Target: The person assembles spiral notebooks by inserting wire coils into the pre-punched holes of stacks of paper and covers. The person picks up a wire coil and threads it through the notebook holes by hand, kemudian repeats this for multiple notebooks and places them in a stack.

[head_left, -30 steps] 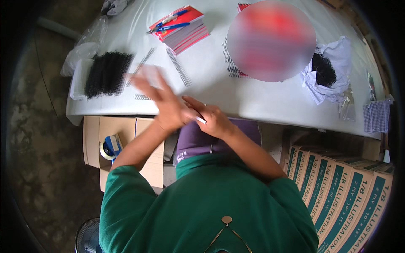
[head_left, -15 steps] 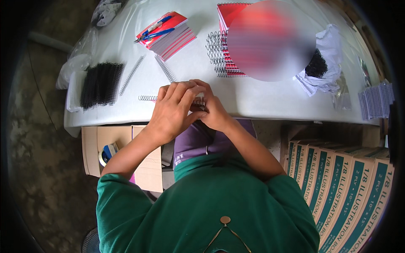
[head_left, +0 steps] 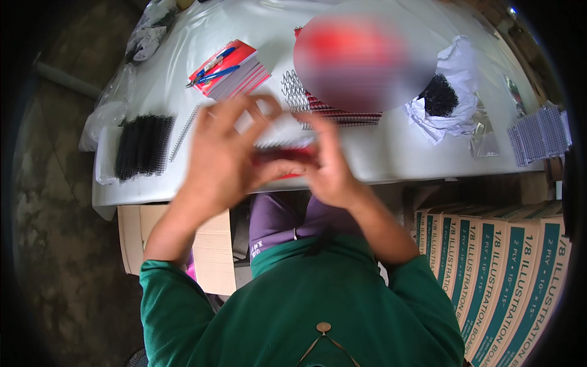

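Between my two hands, over the near edge of the table (head_left: 397,156), is a small red notebook (head_left: 286,151) with a pale wire coil along its far edge; motion smears it. My left hand (head_left: 223,150) has its thumb against the notebook's near side, with its fingers arched above. Gripping the right end is my right hand (head_left: 332,168), index finger raised. Farther off, red booklets (head_left: 260,72) lie stacked with blue pens (head_left: 219,74) on top. A loose wire coil (head_left: 183,136) rests left of my left hand, partly hidden by it.
Black coils (head_left: 143,148) stand bundled at the left. Coil-bound red notebooks (head_left: 345,116) are piled beyond my right hand, partly covered by a blurred disc. Crumpled white wrapping (head_left: 458,67) holds a black coil clump (head_left: 438,96). Cartons (head_left: 489,275) and an open cardboard box (head_left: 214,257) stand below the table.
My hands have moved apart and the fingers have lifted, exposing more of the red notebook. The view has shifted slightly.
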The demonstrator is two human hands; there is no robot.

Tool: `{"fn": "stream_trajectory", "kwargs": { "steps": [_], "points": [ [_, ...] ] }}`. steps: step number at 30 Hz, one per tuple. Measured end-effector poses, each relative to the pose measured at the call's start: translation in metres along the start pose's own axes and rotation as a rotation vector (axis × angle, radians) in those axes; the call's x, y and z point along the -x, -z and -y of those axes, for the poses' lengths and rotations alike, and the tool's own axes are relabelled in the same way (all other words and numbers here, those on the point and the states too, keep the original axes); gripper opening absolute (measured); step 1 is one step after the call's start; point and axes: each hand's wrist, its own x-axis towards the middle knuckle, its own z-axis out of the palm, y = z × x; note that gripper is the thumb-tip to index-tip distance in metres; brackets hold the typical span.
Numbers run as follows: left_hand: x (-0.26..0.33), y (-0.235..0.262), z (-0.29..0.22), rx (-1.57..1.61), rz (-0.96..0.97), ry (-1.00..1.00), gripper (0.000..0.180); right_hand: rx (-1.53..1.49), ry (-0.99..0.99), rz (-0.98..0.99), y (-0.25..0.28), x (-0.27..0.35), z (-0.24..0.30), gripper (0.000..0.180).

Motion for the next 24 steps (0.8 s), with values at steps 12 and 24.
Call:
{"fn": "stream_trajectory", "kwargs": {
  "steps": [12,24],
  "points": [
    [-0.06,-0.109,0.028,0.023,-0.729,0.135,0.034,0.29,0.033,-0.502,0.125,-0.074,-0.034,0.041],
    [-0.019,-0.071,0.132,-0.278,-0.219,0.374,0.026,0.809,0.491,-0.888,0.074,-0.056,-0.004,0.039]
  ]
}}
